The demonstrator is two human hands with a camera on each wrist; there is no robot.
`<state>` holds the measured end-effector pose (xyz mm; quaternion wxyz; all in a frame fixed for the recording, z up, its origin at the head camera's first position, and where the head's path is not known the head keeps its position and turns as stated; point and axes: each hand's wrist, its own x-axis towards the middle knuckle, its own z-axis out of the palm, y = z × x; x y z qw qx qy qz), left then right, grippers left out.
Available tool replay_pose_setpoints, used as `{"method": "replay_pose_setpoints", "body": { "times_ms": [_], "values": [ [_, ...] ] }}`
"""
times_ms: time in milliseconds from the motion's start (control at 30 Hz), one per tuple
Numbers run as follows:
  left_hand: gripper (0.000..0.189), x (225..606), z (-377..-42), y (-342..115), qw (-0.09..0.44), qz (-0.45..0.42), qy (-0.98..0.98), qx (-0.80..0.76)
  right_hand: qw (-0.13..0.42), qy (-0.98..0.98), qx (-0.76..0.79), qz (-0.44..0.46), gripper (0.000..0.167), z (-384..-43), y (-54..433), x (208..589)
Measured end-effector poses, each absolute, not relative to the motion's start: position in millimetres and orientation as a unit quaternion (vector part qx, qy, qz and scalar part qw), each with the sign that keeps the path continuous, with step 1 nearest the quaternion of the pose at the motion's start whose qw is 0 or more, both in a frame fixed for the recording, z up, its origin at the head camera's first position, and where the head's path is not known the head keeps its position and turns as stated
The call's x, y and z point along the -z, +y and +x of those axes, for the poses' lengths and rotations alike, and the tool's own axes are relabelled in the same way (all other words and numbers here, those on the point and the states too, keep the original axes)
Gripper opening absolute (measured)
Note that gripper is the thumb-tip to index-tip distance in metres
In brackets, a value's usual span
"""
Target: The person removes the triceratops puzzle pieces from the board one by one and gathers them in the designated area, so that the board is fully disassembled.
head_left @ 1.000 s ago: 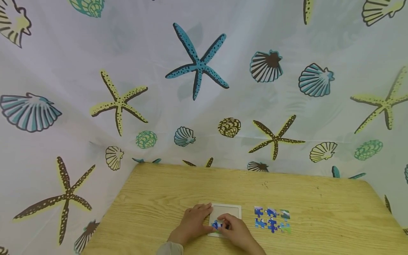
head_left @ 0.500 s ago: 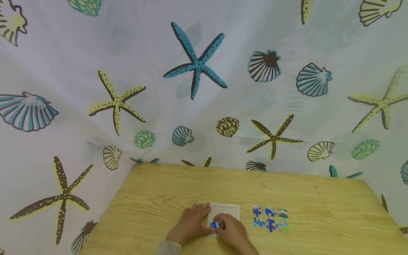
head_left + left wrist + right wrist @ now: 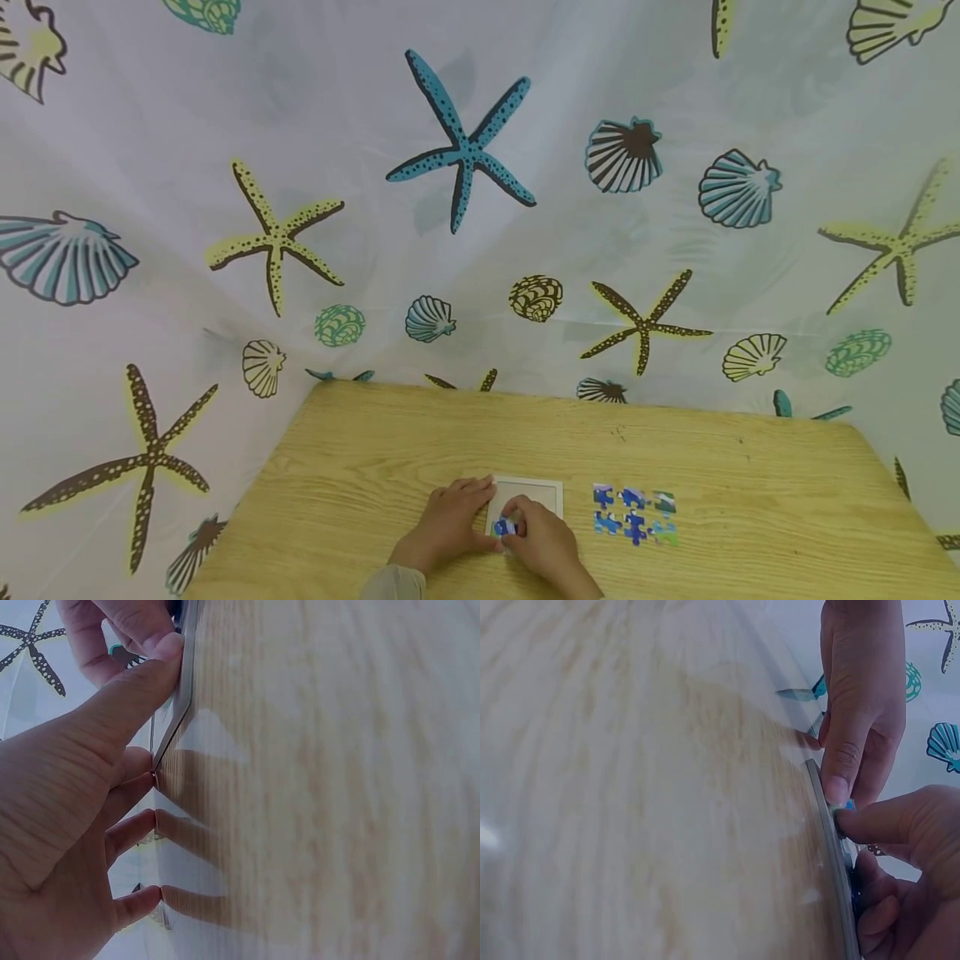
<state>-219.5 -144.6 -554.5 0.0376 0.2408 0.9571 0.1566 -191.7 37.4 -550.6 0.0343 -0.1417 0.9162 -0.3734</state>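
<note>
Piece: a blue puzzle piece [image 3: 506, 527] sits at the near-left corner of a white tray [image 3: 542, 494], pinched there by fingertips.
Right hand: the right hand [image 3: 546, 543] holds the piece between curled thumb and fingers, pressing it against the tray (the right wrist view shows only a sliver of blue at the fingertips).
Left hand: the left hand [image 3: 450, 521] lies on the tabletop [image 3: 375, 467] at the tray's left edge, fingers straight, thumb against the rim.
Tray: flat on the tabletop, near the front edge, between the hands.
Loose pieces: six pieces [image 3: 634, 517], blue and green, lie in two rows just right of the tray.
Backdrop: a curtain [image 3: 465, 208] printed with starfish and shells hangs behind the tabletop.
</note>
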Motion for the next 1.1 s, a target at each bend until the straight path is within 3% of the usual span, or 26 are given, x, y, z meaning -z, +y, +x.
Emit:
{"method": "replay_pose_setpoints", "body": {
  "times_ms": [200,600,1100],
  "values": [
    [0.086,554,-221,-144,0.042,0.237,0.958,-0.156,0.020,0.912,0.391,-0.126,0.026,-191,36,552],
    [0.087,550,-220,-143,0.040,0.239,0.957,-0.161,-0.024,0.902,0.427,-0.066,0.010,-190,33,559],
    [0.086,545,-217,-143,0.050,0.233,0.957,-0.166,0.048,0.794,0.605,-0.033,0.011,-193,56,554]
  ]
}}
